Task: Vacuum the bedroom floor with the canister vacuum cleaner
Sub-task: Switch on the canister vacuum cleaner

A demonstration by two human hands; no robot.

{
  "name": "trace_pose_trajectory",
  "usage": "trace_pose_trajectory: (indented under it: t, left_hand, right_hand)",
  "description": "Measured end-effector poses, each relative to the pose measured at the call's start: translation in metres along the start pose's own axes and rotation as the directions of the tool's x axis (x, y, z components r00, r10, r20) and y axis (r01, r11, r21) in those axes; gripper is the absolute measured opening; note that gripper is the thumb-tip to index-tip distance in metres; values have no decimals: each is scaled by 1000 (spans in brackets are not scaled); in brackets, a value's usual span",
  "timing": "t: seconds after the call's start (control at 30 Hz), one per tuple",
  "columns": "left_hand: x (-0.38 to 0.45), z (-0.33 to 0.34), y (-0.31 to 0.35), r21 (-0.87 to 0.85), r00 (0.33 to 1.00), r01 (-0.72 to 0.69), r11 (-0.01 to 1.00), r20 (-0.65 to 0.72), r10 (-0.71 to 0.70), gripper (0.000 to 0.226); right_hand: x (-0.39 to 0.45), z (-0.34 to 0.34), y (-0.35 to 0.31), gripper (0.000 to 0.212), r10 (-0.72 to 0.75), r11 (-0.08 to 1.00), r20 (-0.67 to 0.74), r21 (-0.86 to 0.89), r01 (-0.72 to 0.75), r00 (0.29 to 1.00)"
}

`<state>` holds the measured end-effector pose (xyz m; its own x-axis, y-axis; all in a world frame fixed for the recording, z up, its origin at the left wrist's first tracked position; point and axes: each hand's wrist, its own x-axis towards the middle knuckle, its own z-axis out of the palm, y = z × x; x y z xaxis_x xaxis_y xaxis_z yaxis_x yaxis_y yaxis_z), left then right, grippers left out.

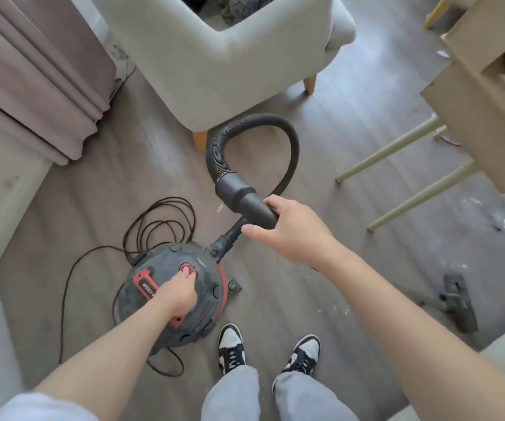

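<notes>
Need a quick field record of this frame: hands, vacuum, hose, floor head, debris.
left hand: fingers on the red button atop the vacuum
right hand: grips the hose end
hose: loops toward the armchair, runs back to the vacuum
floor head: lying apart on the floor, right
cord: loose coils left of the vacuum
debris: white bits, far right
</notes>
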<state>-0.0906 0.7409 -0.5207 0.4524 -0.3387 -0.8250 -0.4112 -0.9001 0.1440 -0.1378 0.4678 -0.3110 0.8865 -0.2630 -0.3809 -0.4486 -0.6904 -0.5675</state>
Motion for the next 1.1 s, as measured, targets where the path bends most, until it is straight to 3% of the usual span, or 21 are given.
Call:
trace_pose_trajectory:
  t: [0.13, 0.37, 0.5, 0.57, 0.67, 0.73, 0.8, 0.87, 0.9, 1.0, 1.1]
  left_hand:
    - [4, 10, -5, 7, 994, -11, 1000, -111, 12, 57]
    - [-10, -40, 3, 17, 996, -19, 1000, -90, 21, 54]
    - [-51, -92, 35, -48, 961, -49, 998, -274, 34, 46]
    - [-85, -130, 55, -147, 889, -88, 985, -457, 11, 37]
    - [-143, -187, 87, -236, 712, -278, 931, -701, 35, 39]
    - [-206, -234, 124, -65, 565, -498, 865, -781, 267, 50]
    - [-240, -262, 162, 192, 508, -610, 769, -650, 565, 59]
    - [-286, -282, 218, 406, 515, -642, 650, -400, 758, 67]
    - [-302, -288, 245, 471, 519, -640, 607, -317, 793, 70]
    - [-331, -299, 326, 650, 415, -614, 448, -216, 884, 68]
    - [-358, -297, 409, 769, 357, -577, 276, -67, 932, 55]
  right_hand:
    - [-3, 19, 0, 45, -8, 1000, 14, -6, 8, 1000]
    - [-13, 7, -4, 47, 15, 1000, 28, 6, -15, 999]
    - [-30, -8, -7, 46, 27, 999, 58, 19, -28, 998]
    - [-47, -22, -8, 45, 41, 999, 71, 21, -42, 997]
    - [-71, -42, -5, 43, 62, 997, 102, 28, -65, 993]
    - [-103, -81, -9, 43, 96, 994, 93, 42, -100, 991]
    - [-118, -101, -8, 40, 99, 993, 114, 51, -105, 989]
    - [-156, -145, -6, 33, 144, 981, 55, 126, -149, 988]
    - [-171, -162, -2, 29, 157, 977, 22, 142, -158, 987]
    - [-220, -215, 14, 26, 237, 962, -69, 153, -224, 969]
    - [-273, -253, 43, 32, 315, 930, -174, 250, -267, 933]
